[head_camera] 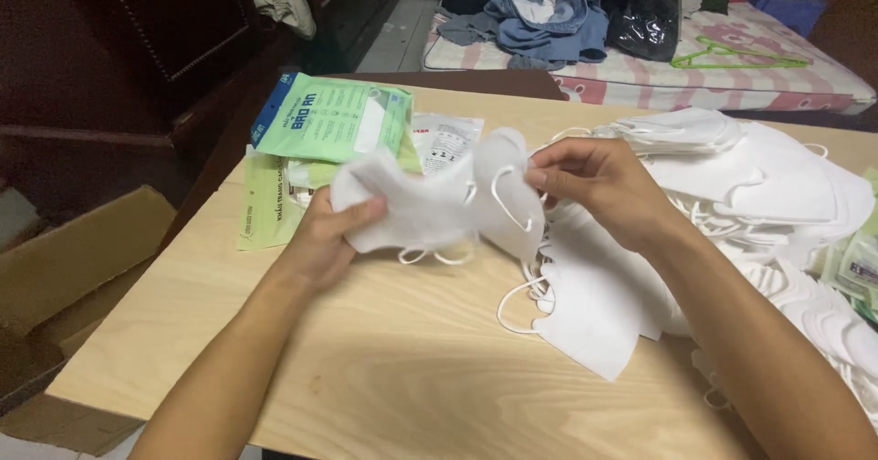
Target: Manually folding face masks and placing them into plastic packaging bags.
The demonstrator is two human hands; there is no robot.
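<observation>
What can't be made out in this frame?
- Head view: how many white face masks the left hand and right hand hold; the layers overlap.
- Head view: the mask pile runs off the right edge.
- Head view: the packets under the green packet are mostly covered.

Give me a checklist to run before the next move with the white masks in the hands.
1. Left hand grips the white masks: ok.
2. Right hand pinches their right edge: ok.
3. Ear loops free of tangles: cannot tell.
4. Number of masks held: cannot tell.
5. Green packets within reach behind the hands: ok.
6. Bare table in front: ok.
</observation>
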